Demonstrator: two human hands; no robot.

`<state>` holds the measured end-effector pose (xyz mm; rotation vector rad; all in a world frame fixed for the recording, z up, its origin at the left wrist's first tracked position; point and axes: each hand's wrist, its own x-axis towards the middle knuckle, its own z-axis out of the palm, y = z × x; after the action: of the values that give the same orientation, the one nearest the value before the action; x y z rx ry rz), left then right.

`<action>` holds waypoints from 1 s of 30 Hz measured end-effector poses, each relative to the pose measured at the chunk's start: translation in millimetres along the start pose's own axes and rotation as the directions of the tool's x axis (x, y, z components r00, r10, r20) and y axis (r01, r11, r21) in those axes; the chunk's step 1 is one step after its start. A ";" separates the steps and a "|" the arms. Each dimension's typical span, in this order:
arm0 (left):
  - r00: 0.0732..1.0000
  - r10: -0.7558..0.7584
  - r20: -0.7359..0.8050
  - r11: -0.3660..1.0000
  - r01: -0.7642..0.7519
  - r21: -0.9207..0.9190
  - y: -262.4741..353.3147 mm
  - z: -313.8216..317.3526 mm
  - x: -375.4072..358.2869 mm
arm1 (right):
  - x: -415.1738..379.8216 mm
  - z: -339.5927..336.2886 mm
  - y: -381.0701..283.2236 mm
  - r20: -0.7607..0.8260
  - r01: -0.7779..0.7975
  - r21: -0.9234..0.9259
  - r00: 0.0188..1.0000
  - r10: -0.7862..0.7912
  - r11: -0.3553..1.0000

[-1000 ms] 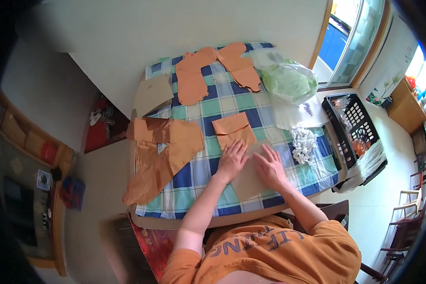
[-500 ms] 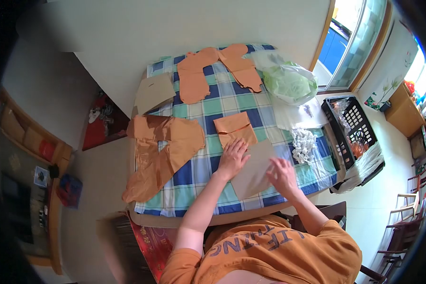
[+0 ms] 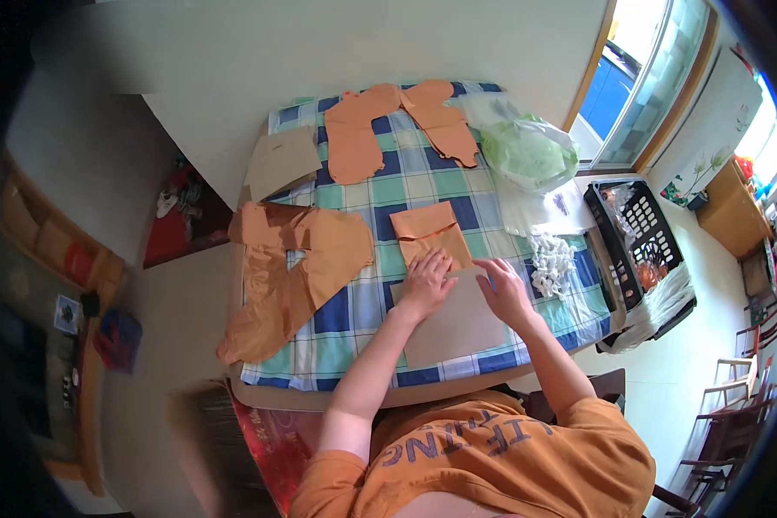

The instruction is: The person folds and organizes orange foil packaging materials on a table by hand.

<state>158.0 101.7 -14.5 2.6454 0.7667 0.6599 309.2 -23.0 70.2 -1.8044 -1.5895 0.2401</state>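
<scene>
My left hand [image 3: 429, 278] lies flat, fingers stretched out, over the lower edge of a folded orange-tan garment [image 3: 430, 231]. A shiny crease runs across this square bundle. Just to the right, my right hand [image 3: 504, 292] has its fingers extended, fingertips right at the bundle's lower right corner. Below the bundle lies a grey-beige sheet of card [image 3: 457, 332], its upper edge partly hidden by my left hand. An unfolded garment [image 3: 319, 255] of the same colour is spread to the left, wrinkled along its left side.
More orange-tan garments [image 3: 354, 138] lie at the back of the checked tablecloth [image 3: 388, 186]. Cards [image 3: 283, 162] are stacked at the back left. A pale green plastic bag [image 3: 531, 154] and a white stringy bundle [image 3: 552, 266] are on the right, beside a black crate [image 3: 643, 216].
The card has swung straighter and slid slightly toward me. My right hand has moved up and left to the bundle's corner, while my left hand stays on the bundle.
</scene>
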 end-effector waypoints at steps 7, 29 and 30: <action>1.000 0.017 0.001 1.000 -0.017 0.017 -1.4 2.2 -2.7 | 54.7 67.5 33.3 0.039 0.082 0.228 0.995 -0.093 0.970; 0.991 0.130 -0.016 0.990 -0.129 0.057 -51.2 -56.4 -0.4 | 46.3 77.3 36.4 -0.020 0.263 0.121 0.965 -0.263 0.957; 0.995 0.105 0.006 0.994 -0.105 0.020 -53.8 -57.4 3.5 | 47.0 77.4 36.6 -0.020 0.265 0.125 0.964 -0.264 0.956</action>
<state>108.7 156.5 13.3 2.7194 0.6400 0.6760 305.0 50.3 5.7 -1.4761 -1.7514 0.2073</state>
